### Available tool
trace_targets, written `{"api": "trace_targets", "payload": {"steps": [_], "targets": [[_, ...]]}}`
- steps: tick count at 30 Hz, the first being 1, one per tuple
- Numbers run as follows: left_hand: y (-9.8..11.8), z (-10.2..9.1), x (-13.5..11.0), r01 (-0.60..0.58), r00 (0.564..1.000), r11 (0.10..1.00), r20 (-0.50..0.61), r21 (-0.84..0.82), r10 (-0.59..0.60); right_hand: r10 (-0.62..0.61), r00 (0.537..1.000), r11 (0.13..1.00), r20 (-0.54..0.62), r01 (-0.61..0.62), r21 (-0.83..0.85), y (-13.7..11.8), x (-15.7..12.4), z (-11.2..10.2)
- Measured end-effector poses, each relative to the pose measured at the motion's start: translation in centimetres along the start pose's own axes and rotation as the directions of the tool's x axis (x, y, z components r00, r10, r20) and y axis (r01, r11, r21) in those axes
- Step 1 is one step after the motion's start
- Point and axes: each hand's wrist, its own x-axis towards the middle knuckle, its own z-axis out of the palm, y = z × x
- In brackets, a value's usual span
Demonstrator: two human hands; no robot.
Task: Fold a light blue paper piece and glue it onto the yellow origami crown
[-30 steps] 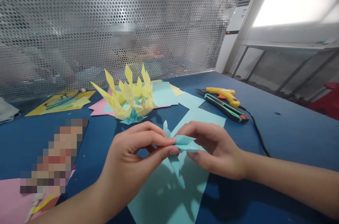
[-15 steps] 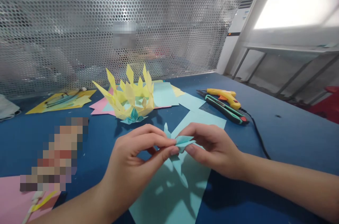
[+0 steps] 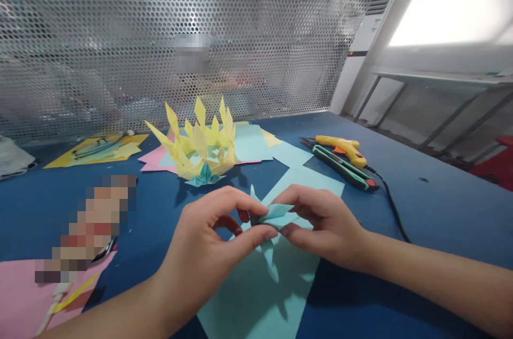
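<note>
Between both hands is a folded light-blue paper piece with pointed petals, held above a light-blue paper sheet. My left hand pinches its left side between thumb and fingers. On the other side, my right hand grips the right end with thumb and forefinger. One petal points up behind the left fingers and another hangs down below. Beyond the hands stands a yellow folded-paper crown with a teal paper flower on its front.
A yellow hot glue gun and a green-black utility knife lie at the right, with a black cord. Coloured sheets lie behind the crown. Pink paper and a pixelated object are at the left. A perforated metal panel stands behind.
My left thumb has slid a little to the right along the folded piece, and my left fingers have spread from it slightly. The hanging petal has shifted a bit left. The view moved slightly.
</note>
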Motion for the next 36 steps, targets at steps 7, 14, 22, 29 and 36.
{"api": "trace_targets", "payload": {"steps": [7,14,22,29,36], "targets": [[-0.3,0.1,0.0,-0.010,1.000,1.000,0.005,0.009,0.010,0.004,1.000,1.000,-0.006,-0.004,0.016,-0.1,-0.1,0.1],[-0.3,0.0,0.0,-0.090,0.996,0.996,0.020,0.004,0.090,0.032,0.999,0.999,0.001,-0.032,0.001,0.4,0.0,0.1],[-0.6,0.1,0.1,-0.164,0.985,0.985,0.059,0.052,0.161,0.067,0.998,0.998,0.011,-0.067,-0.002,0.1,0.1,0.4],[-0.7,0.0,0.0,-0.160,0.985,0.985,0.078,0.057,0.155,0.083,0.996,0.996,0.043,-0.084,0.028,-0.1,0.3,0.3],[-0.6,-0.3,0.1,-0.145,0.988,0.989,0.052,0.032,0.143,0.005,0.994,0.996,0.108,-0.015,0.090,-0.8,0.3,-0.9]]}}
